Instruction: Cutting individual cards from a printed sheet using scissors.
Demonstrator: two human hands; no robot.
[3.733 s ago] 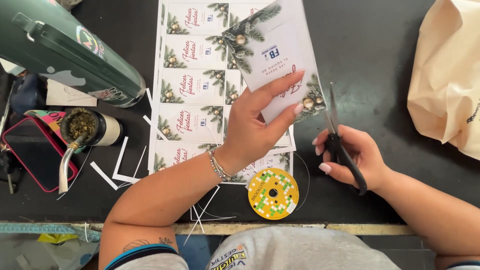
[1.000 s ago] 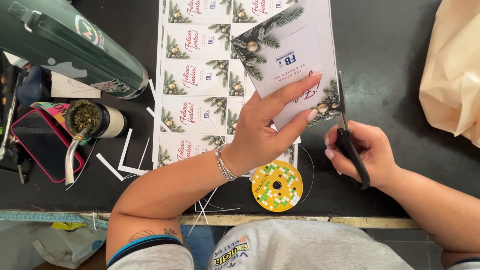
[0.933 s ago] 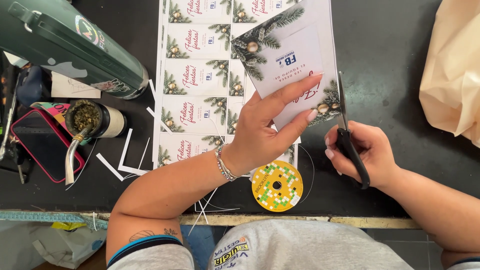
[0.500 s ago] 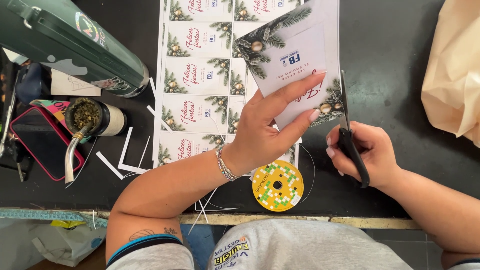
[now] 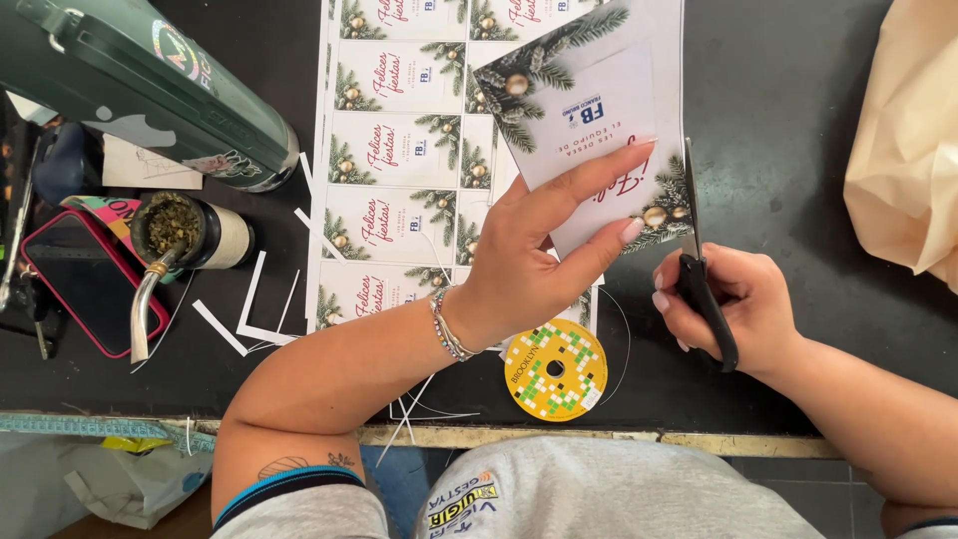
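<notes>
Left hand (image 5: 519,269) pinched thin, floppy printed holiday card (image 5: 589,110) by lower edge; right hand (image 5: 723,309) closed round black-handled scissors (image 5: 699,260). Light paper, probably bends easily, best gripped near cut.

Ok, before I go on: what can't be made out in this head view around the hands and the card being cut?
Head view only:
- Scissors: handles buried in the right hand; blade gap not readable edge-on.
- Card: lower middle covered by the left hand.
- Printed sheet: top cut off by the frame; lower right hidden under the hand.
- Flask: upper end out of frame.
- Paper bag: cut by the right edge.
</notes>
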